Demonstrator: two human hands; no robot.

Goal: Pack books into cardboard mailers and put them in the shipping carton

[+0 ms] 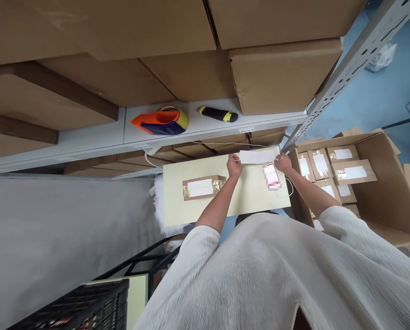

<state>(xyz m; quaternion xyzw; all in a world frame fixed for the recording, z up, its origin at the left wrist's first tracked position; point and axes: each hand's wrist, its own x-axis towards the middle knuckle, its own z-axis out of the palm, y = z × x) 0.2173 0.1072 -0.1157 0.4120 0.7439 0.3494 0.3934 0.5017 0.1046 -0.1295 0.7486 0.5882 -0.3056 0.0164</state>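
Presently: white paper slip, one, spanning your left hand and your right hand, each pinched closed on one end. Probably light, limp, easily creased; best held by its short edges. Taped carton: left of your left hand.
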